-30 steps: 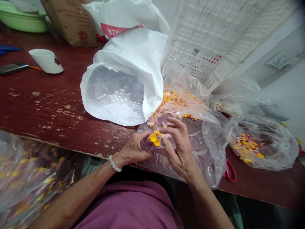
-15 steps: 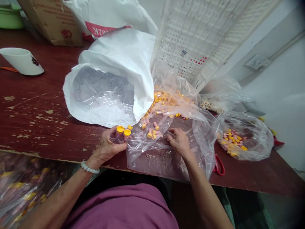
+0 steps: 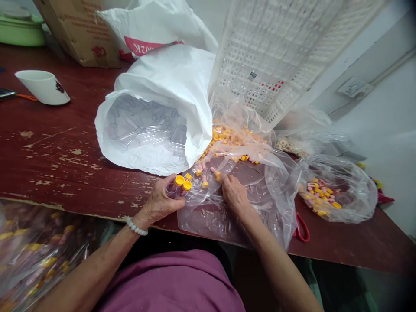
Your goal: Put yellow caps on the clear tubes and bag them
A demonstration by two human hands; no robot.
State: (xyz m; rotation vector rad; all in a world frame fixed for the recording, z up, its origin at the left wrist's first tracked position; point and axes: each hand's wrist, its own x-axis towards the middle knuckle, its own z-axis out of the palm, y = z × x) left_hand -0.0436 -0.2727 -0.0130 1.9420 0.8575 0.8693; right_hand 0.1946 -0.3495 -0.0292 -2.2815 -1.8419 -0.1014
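My left hand (image 3: 162,199) is wrapped round clear plastic tubes (image 3: 171,189) with yellow caps (image 3: 180,180). A smaller yellow-topped piece (image 3: 188,177) pokes out beyond them, just past the fingers. Low over a clear plastic bag (image 3: 208,221) is my right hand (image 3: 235,195), its fingers curled together and the fingertips hidden. Right by those fingertips lies a small pink piece with a yellow end (image 3: 216,173). Similar pieces (image 3: 204,182) lie loose on the plastic, and a heap of them (image 3: 230,138) fills the bag's far part.
A white sack (image 3: 143,164) of clear tubes (image 3: 152,125) lies behind my left hand. A white plastic basket (image 3: 247,60) leans behind the heap. To the right are red-handled scissors (image 3: 303,229) and another bag (image 3: 360,203) of pieces. A white cup (image 3: 42,89) stands left.
My right hand has moved left towards the loose pieces, and its fingers have curled in. Those pieces have shifted apart. My left hand still holds the tubes; the whole view has shifted slightly.
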